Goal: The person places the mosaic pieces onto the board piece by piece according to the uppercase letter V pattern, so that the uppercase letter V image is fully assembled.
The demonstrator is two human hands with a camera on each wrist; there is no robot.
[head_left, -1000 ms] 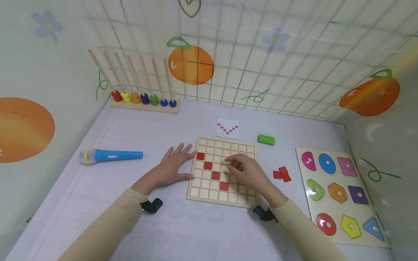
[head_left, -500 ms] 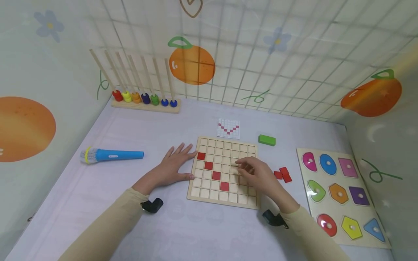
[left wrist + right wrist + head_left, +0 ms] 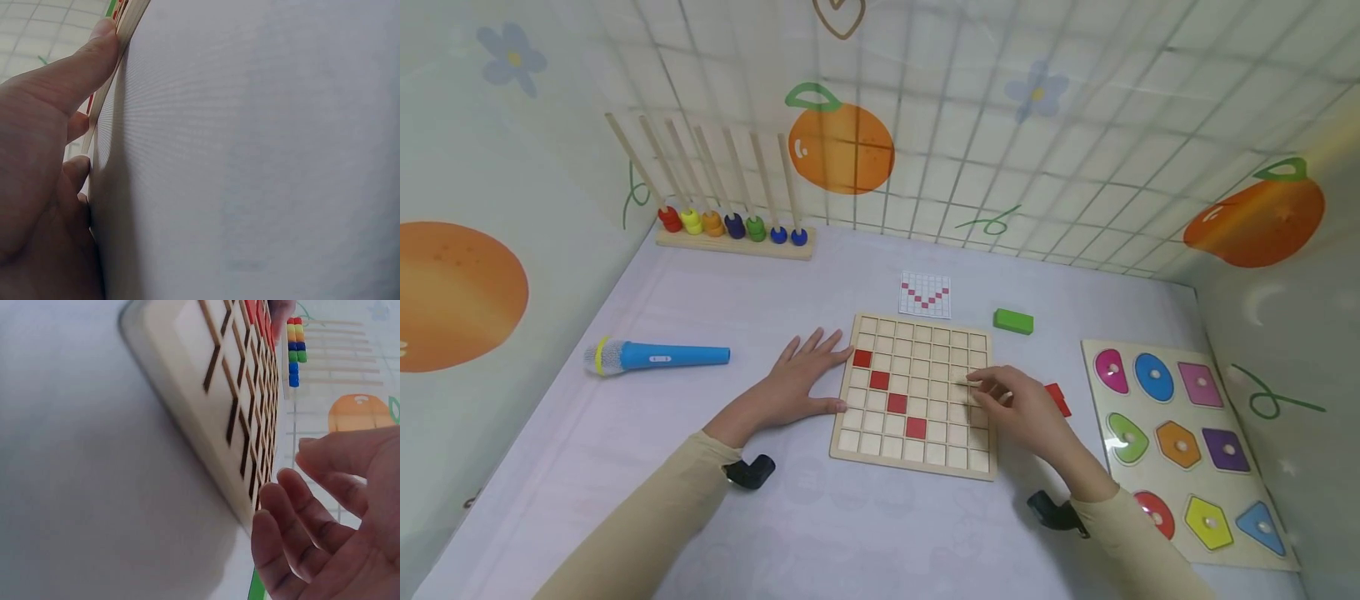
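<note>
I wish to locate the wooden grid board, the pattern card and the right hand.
Wooden grid board (image 3: 917, 407): head view, on a bare central square.
Pattern card (image 3: 925, 296): head view, on its printed grid.
Right hand (image 3: 1025, 410): head view, on the back of the hand.

On the white tabletop (image 3: 865, 542), the square wooden grid board (image 3: 919, 386) lies just below the frame's centre, the square white pattern card (image 3: 925, 296) behind it. The long blue microphone (image 3: 670, 356) lies centre-left; the rectangular wooden shape puzzle (image 3: 1183, 481), lower right.
</note>
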